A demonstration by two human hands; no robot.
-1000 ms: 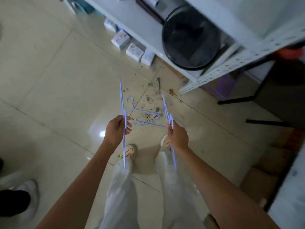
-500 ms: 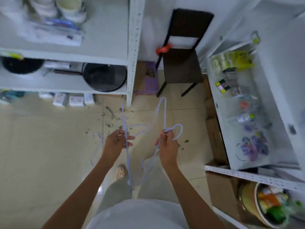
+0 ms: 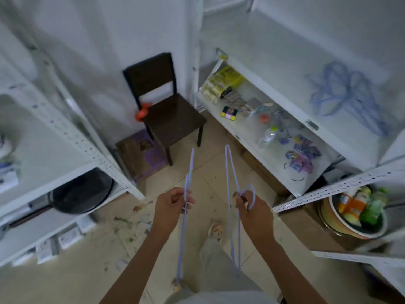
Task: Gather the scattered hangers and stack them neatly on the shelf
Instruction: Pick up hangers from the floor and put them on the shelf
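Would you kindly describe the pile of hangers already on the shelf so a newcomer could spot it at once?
Look at the white shelving unit right of the dark wooden chair. On its higher board, above the one strewn with small packets, lies the pile of hangers: a tangle of pale blue wire loops, alone on that board.

text: none legible | yellow printed packet [image 3: 226, 79], far right shelf: print blurred | purple-and-brown cardboard box [image 3: 142, 155], floor beside chair: markings unreadable | small white boxes [image 3: 68, 236], near left floor: labels too small
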